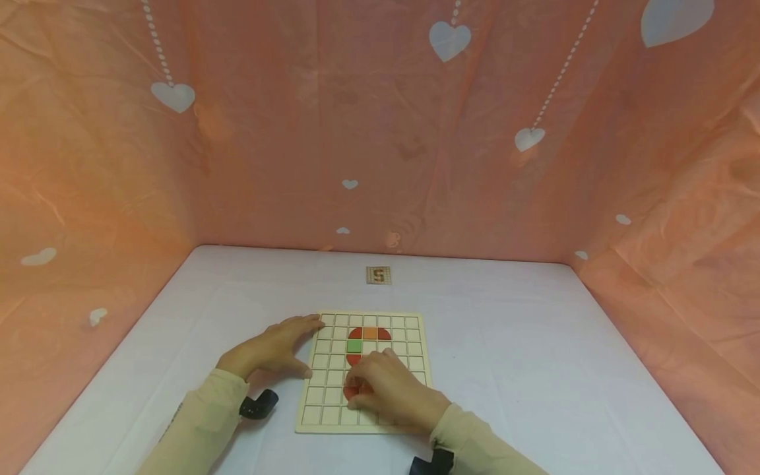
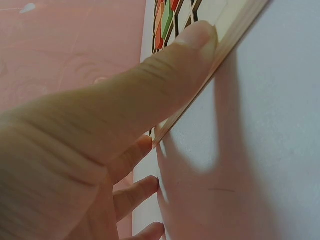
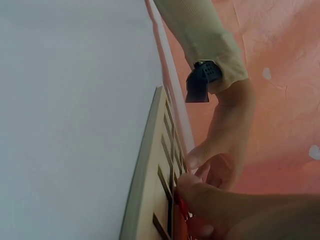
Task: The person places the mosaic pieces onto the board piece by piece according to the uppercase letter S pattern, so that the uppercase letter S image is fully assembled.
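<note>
A pale wooden grid board lies on the white table. Red rounded pieces, an orange square and a green square sit in its cells toward the far side. My left hand is spread along the board's left edge, its thumb touching the rim in the left wrist view. Over the lower middle of the grid, my right hand pinches a red rounded piece between thumb and fingers. That hand hides part of the board; the piece shows only partly in the right wrist view.
Beyond the board, a small square card with a brown figure lies on the white table. Orange cloth with pale hearts rises behind and along both sides. A black device is on the left wrist.
</note>
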`<state>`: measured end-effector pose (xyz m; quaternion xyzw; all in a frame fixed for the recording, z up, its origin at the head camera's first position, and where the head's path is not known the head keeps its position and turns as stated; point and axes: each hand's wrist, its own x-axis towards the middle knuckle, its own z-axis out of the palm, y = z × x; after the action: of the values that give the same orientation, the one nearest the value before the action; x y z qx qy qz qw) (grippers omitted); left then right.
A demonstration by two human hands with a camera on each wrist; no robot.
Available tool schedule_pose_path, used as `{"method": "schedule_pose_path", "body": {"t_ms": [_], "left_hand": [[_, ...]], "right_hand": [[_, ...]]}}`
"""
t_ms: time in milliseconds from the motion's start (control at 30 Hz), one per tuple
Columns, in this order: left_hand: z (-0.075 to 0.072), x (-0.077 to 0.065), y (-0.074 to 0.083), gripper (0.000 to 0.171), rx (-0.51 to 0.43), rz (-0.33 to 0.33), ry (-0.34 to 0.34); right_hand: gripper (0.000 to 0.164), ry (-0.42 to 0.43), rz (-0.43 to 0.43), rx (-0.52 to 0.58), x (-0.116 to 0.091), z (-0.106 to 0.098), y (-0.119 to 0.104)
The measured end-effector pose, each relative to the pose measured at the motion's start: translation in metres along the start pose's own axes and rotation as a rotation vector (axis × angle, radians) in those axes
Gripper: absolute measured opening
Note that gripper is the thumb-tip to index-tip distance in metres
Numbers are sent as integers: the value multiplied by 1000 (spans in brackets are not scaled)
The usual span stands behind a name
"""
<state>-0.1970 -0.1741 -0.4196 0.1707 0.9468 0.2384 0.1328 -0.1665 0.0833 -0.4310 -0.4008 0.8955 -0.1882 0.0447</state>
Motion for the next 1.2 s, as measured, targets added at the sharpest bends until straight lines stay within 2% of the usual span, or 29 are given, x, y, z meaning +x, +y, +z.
{"method": "schedule_pose_path", "body": {"t_ms": [300,667,833,1033,1200], "left_hand": [[-1,0,1,92,-10,17,-9],[0,0,-1,92,-18,9,-14],[0,0,0,91,-20,13,-7],[0,0,2,91,-28,10,-10],[2,-1,2,91,-30,-12,-10]], "right_hand": [[8,3,26,-13,-1,-1,1],[14,-21,54,85,-1,-6,6],[13,23,27,155,-2,-13,17],[14,46,85,275,-4,-22,30],[15,95,90,294,-7,-30,37]]}}
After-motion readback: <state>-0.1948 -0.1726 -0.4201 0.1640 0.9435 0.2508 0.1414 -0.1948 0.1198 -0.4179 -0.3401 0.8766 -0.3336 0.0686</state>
